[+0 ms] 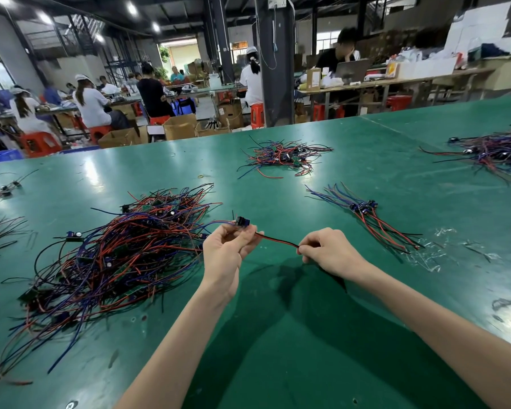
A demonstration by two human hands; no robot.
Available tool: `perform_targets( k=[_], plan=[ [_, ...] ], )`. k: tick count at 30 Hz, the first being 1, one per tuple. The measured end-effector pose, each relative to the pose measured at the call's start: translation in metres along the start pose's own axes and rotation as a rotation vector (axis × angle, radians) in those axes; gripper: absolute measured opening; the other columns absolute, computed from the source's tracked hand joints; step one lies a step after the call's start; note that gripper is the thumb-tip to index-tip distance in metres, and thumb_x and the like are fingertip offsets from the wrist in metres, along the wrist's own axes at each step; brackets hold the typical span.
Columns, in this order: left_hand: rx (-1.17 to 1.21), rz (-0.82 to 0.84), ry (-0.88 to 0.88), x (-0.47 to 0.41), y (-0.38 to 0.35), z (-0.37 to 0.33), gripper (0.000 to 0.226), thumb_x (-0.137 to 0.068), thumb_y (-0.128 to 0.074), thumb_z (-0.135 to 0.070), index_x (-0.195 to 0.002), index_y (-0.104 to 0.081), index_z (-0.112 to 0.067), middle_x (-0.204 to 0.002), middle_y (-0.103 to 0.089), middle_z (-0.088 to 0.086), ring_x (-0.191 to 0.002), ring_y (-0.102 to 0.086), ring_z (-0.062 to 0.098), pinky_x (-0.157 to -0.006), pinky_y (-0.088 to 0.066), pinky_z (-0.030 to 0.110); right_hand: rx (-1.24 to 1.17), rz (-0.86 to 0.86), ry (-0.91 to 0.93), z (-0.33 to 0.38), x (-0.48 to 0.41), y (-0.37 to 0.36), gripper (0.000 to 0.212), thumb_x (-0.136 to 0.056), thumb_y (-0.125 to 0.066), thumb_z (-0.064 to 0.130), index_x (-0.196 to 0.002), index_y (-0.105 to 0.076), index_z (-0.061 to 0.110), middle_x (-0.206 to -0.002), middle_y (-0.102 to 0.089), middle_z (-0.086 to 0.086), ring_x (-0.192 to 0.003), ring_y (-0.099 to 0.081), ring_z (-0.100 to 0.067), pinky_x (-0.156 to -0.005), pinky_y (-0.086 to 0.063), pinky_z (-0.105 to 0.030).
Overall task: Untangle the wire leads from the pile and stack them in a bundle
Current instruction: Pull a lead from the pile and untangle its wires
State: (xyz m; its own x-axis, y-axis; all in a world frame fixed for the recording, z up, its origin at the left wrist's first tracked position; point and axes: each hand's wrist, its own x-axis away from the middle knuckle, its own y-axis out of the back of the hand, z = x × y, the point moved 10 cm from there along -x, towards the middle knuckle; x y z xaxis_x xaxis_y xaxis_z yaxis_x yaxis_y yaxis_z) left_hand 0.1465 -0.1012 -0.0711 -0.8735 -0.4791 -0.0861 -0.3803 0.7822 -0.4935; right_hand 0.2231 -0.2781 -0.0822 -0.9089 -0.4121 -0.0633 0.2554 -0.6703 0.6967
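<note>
Workshop hall, wide and dim under ceiling lamps: people sit on red stools (40, 143) at long benches in the background, with cardboard boxes (179, 126) on the floor and a dark pillar (278, 63) in the middle.

Nearest the camera, a green table (381, 137) fills the lower view. On its left half lies the large pile (124, 249), a loose tangle of red, blue and black wire leads with small modules caught in it. A second pile (281, 157) sits farther back near the centre, and a third pile (496, 152) spreads at the far right edge. A few stray leads (3, 190) lie at the left edge.

Right of centre rests the bundle (366, 214): leads laid side by side, modules together in the middle, blue ends pointing back-left, red and black ends pointing front-right. Clear plastic scraps (431, 255) lie just beside its red ends.

Both bare forearms reach in from below. The left grip (227, 246) is raised above the table beside the large pile, fingers and thumb pinching one wire lead (278, 240) close to its small module (242, 222); blue wires run from the module left into the pile. The right grip (328, 252) has its fingers curled and pinches the red-and-black pair farther along. Between the two the lead runs nearly straight, clear of the table.
</note>
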Motion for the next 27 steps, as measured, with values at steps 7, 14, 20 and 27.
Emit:
perform_targets(
  k=[7, 14, 20, 27],
  plan=[
    [0.009, -0.038, -0.021, -0.002, 0.007, -0.003, 0.018, -0.082, -0.060, 0.012, -0.074, -0.057, -0.004, -0.076, -0.053, 0.010, -0.068, -0.065, 0.021, -0.069, -0.058, 0.025, -0.029, 0.043, 0.018, 0.002, 0.003, -0.002, 0.019, -0.088, -0.056, 0.012, -0.075, -0.069, 0.016, -0.057, -0.064, 0.003, -0.049, -0.051, -0.008, -0.051, -0.042, -0.018],
    [0.031, -0.087, -0.040, -0.005, 0.014, -0.009, 0.019, -0.083, -0.060, 0.013, -0.076, -0.055, -0.004, -0.076, -0.056, 0.009, -0.064, -0.065, 0.016, -0.070, -0.059, 0.026, -0.084, 0.134, 0.043, 0.001, 0.004, -0.011, 0.022, -0.087, -0.054, 0.005, -0.077, -0.069, 0.017, -0.058, -0.065, 0.008, -0.047, -0.051, 0.003, -0.052, -0.043, -0.015],
    [-0.014, -0.053, -0.045, -0.002, 0.008, -0.006, 0.015, -0.083, -0.061, 0.011, -0.076, -0.057, -0.002, -0.073, -0.051, 0.008, -0.065, -0.064, 0.016, -0.070, -0.058, 0.025, -0.086, 0.078, -0.010, -0.006, 0.000, -0.004, 0.022, -0.082, -0.053, 0.003, -0.075, -0.070, 0.015, -0.058, -0.066, 0.002, -0.044, -0.050, 0.003, -0.047, -0.039, -0.009],
    [-0.077, -0.041, -0.076, -0.001, 0.006, -0.009, 0.014, -0.084, -0.062, 0.008, -0.077, -0.058, -0.002, -0.073, -0.049, 0.008, -0.069, -0.062, 0.019, -0.071, -0.057, 0.024, -0.126, 0.068, -0.033, -0.010, -0.001, -0.003, 0.026, -0.085, -0.049, 0.005, -0.078, -0.072, 0.017, -0.051, -0.056, 0.006, -0.047, -0.048, -0.010, -0.046, -0.038, -0.018]
  ],
)
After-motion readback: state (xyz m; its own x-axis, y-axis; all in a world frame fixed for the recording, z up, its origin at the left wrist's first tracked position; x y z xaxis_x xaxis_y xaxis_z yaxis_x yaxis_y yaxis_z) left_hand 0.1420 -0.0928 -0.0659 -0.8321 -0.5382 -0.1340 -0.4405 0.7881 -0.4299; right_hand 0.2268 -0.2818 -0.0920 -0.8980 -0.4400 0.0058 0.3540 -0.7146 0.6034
